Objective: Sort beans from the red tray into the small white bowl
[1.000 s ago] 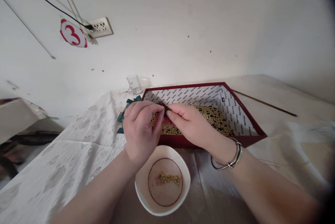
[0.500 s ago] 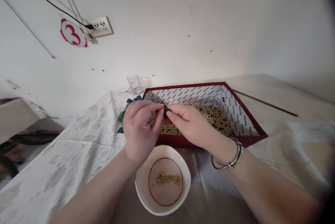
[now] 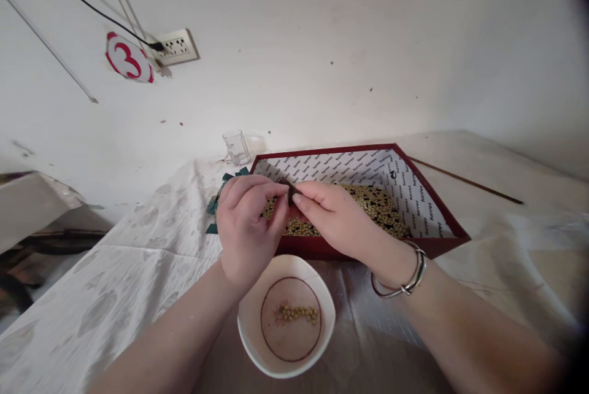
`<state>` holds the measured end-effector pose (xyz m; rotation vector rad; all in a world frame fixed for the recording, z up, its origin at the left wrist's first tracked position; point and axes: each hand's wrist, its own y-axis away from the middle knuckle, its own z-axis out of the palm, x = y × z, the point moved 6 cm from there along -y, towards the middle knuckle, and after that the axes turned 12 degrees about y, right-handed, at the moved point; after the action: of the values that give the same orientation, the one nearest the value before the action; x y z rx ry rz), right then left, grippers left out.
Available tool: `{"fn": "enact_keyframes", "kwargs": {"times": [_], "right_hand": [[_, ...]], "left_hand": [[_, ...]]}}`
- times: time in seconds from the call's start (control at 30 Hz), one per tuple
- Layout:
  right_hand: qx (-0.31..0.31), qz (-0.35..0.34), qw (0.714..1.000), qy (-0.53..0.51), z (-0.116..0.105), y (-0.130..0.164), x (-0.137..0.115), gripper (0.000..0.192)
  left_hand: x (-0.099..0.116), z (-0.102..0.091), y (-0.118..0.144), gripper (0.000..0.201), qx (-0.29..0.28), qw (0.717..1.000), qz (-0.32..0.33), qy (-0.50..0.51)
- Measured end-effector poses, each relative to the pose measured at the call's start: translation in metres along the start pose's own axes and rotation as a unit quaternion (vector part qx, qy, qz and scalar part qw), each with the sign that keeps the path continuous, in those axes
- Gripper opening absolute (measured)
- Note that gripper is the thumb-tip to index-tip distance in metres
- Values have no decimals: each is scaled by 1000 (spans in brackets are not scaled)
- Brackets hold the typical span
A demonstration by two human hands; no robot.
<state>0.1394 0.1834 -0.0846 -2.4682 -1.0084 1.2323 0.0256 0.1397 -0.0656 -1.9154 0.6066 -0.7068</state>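
Note:
My left hand [image 3: 251, 222] and my right hand [image 3: 329, 213] meet fingertip to fingertip over the near side of a dark red box [image 3: 432, 197]. Between them they pinch a small, thin dark piece [image 3: 291, 192], mostly covered by my fingers, so its kind does not show. Inside the box lie many small yellowish beads [image 3: 372, 200] mixed with black ones. Below my hands stands a white bowl [image 3: 251, 326] with several yellowish beads [image 3: 299, 313] at its bottom. A metal bangle [image 3: 419, 268] circles my right wrist.
A clear glass mug [image 3: 236, 147] stands behind the box's left corner. Dark green pieces [image 3: 212, 205] lie at the box's left. A thin brown stick [image 3: 464, 179] rests on the right. A socket strip [image 3: 177, 47] with a plugged cable is on the wall behind the cloth-covered table [image 3: 151, 277].
Barely anything differs. The dark piece between my fingertips has turned slightly and shows a little more of itself; my hands keep their place.

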Motion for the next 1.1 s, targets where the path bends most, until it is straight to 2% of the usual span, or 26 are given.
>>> {"fn": "enact_keyframes", "kwargs": {"times": [0.1,0.27,0.43,0.57,0.73,1.1], "right_hand": [[-5,1,1000,-5,1,0,1,24],[3,3,1000,-16,0,-1,1,25],[-22,18,999,-33,2,0,1,23],[-20,14,999,-21,1,0,1,24],[-22,12,999,-24,2,1,1,22],[-2,-10,999,-32,0,0,-3,23]], "left_hand": [[-2,-2,0,14,9,1000,-11,2],[3,-1,0,15,-4,1000,25,-4],[-6,-4,-1,13,20,1000,-18,0],[-5,-3,0,15,10,1000,-15,9],[-9,-3,0,16,4,997,-55,46],[-12,-1,-1,19,-13,992,-98,84]]}}
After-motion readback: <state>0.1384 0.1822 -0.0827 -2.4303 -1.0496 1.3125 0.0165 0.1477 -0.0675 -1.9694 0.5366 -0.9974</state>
